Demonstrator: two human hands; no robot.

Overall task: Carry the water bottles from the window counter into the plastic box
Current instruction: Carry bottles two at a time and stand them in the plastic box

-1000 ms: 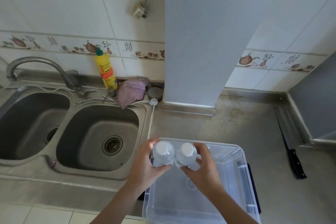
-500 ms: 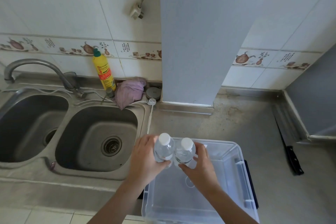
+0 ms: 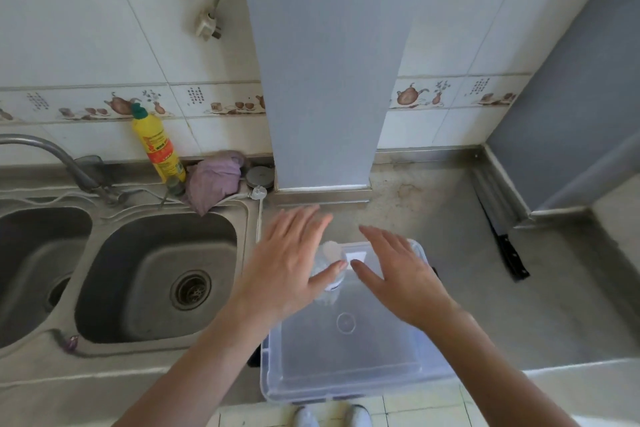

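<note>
The worktop (image 3: pixel 467 288) is dull grey steel, scuffed and stained, with a double sink (image 3: pixel 152 274) pressed into it on my left, its basins smooth and round-cornered. Near the front edge sits the plastic box (image 3: pixel 346 367), clear, thin-walled and rectangular with rounded corners and a moulded ring in its floor.

Both my hands hover over the far end of the box. My left hand (image 3: pixel 287 267) is spread flat with straight fingers and holds nothing; my right hand (image 3: pixel 398 274) is the same, splayed and empty. Between and beneath them I can make out a water bottle (image 3: pixel 329 263) standing at the box's far left end: clear ribbed plastic, pale cap, a strip of label. A white square patch shows just beside it; I cannot tell whether that is a second bottle's cap.

I judge the step in hand to be letting go and drawing clear. To do it well I would lift both hands straight up so the thumbs do not brush the bottle, since a slim upright bottle on slick plastic tips easily.

Smaller things: a yellow detergent bottle (image 3: pixel 157 146) against the tiles, a crumpled lilac cloth (image 3: pixel 214 180), and a black-handled knife (image 3: pixel 509 253) at the right.
</note>
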